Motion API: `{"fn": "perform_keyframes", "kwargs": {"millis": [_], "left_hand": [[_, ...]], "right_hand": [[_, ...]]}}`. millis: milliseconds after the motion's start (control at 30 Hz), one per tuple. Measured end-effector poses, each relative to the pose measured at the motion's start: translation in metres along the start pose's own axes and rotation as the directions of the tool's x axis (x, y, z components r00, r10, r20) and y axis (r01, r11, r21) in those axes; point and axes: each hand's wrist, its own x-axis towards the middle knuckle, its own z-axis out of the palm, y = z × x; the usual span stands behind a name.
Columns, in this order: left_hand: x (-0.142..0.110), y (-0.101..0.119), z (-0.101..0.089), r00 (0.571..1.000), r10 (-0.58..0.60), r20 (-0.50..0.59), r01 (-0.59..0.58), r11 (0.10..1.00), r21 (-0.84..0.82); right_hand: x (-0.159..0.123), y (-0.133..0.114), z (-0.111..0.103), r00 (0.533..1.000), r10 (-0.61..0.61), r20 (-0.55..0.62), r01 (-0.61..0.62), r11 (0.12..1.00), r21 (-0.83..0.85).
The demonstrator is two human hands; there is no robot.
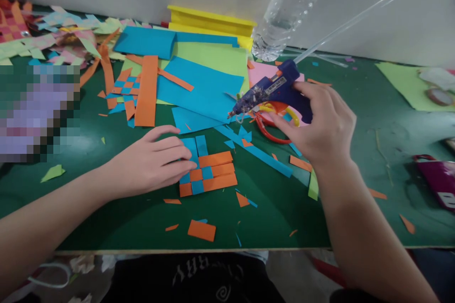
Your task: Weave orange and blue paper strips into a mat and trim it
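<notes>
My right hand (325, 120) grips a dark blue hot glue gun (270, 87), its nozzle pointing down and left above the table. A long clear glue stick (366, 12) runs out of the gun's back end. My left hand (159, 158) lies with fingers apart, its fingertips on the left side of a small weave of orange and blue paper strips (218, 170). Part of the weave is hidden under those fingers. Behind the glue gun rest scissors with red and yellow handles (272, 135), partly covered by it.
Blue paper sheets (202, 87), an orange strip (146, 92) and another small weave (126, 86) lie behind. A water bottle (280, 19) stands by the wall. At left is a blurred phone-like object (35, 109); at right, a purple item (435, 177). Paper scraps dot the green table (284, 218).
</notes>
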Motion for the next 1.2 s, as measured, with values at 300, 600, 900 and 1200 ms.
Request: {"fn": "perform_keyframes", "kwargs": {"millis": [300, 600, 900, 1200], "left_hand": [[0.001, 0.0, -0.001, 1.0, -0.001, 0.017, 0.002, 0.998, -0.064], [0.003, 0.004, -0.003, 0.999, 0.026, 0.021, -0.025, 0.999, -0.047], [0.002, 0.003, -0.002, 1.0, 0.024, 0.003, -0.024, 0.998, -0.061], [0.001, 0.008, 0.0, 0.999, 0.032, -0.021, -0.033, 0.998, -0.051]], "right_hand": [[-0.001, -0.001, 0.001, 1.0, 0.007, 0.006, -0.008, 1.0, 0.023], [0.0, 0.004, 0.0, 0.992, 0.126, -0.021, -0.126, 0.992, 0.01], [-0.015, 0.045, 0.018, 0.942, 0.301, -0.15, -0.31, 0.95, -0.04], [-0.021, 0.076, 0.034, 0.727, 0.684, 0.06, -0.685, 0.729, -0.009]]}}
